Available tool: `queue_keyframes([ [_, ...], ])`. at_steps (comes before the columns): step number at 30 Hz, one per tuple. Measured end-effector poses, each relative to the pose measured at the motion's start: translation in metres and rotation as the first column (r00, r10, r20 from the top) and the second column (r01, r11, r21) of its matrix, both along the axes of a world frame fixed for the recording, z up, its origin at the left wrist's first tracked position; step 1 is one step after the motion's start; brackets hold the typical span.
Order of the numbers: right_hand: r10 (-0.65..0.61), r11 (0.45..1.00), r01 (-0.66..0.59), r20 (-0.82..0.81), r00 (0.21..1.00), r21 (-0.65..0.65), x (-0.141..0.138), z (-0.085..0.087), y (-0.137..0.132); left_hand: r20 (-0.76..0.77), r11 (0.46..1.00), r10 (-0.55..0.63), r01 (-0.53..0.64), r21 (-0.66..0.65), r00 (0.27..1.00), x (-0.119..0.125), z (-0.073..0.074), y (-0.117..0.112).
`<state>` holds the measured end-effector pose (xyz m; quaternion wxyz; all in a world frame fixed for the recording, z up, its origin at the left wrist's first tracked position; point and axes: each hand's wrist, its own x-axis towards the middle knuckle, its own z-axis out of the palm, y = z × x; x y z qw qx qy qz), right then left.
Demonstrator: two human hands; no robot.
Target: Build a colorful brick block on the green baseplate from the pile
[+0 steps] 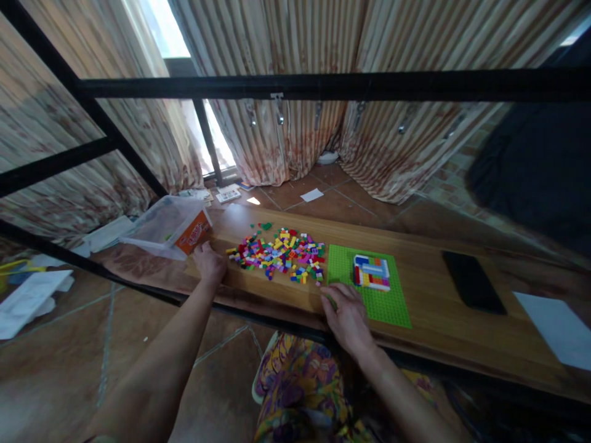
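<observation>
My left hand lies on the wooden board beside a clear plastic box. Its fingers are apart and rest against the box's lower corner, by the orange label. At the near left corner of a green baseplate is my right hand, thumb and fingers closed around the plate's edge. The hand covers that corner. On the baseplate stands a small multicoloured brick build with white, blue, red and yellow parts. Between my hands spreads a loose pile of small coloured bricks.
A black phone and a white sheet of paper lie to the right. A black metal rail with hooks crosses in front of the curtains. Papers and a white foam piece are on the tiled floor.
</observation>
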<state>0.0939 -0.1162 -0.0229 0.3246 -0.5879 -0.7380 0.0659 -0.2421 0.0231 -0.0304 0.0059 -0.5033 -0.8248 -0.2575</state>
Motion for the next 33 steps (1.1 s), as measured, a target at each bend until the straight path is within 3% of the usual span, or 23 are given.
queue_keyframes([
  [6, -0.104, 0.994, 0.102, -0.078, 0.992, -0.028, -0.004, 0.0, 0.048, -0.047, 0.999, -0.038, 0.039, 0.022, 0.998, 0.0, -0.014, 0.007],
  [10, -0.19, 0.978, 0.188, -0.016, 0.982, -0.094, 0.001, 0.001, 0.084, -0.034, 0.998, -0.053, 0.053, 0.017, 0.998, -0.001, -0.018, 0.007],
  [16, -0.12, 0.974, 0.143, 0.139, 0.983, -0.173, -0.004, -0.005, 0.114, -0.034, 0.997, -0.072, 0.073, 0.005, 0.997, 0.001, -0.014, 0.006],
  [24, -0.067, 0.985, 0.078, 0.08, 0.995, -0.154, -0.009, -0.011, 0.116, -0.061, 0.996, -0.082, 0.084, 0.028, 0.995, 0.0, -0.019, 0.008],
  [29, -0.049, 0.993, 0.041, -0.071, 0.996, -0.111, -0.016, -0.01, 0.1, -0.096, 0.996, -0.091, 0.091, -0.005, 0.991, -0.001, -0.018, 0.008],
  [33, -0.118, 0.988, 0.085, -0.286, 0.951, -0.127, -0.023, -0.009, 0.083, -0.118, 0.996, -0.087, 0.084, -0.029, 0.989, 0.0, -0.016, 0.008],
])
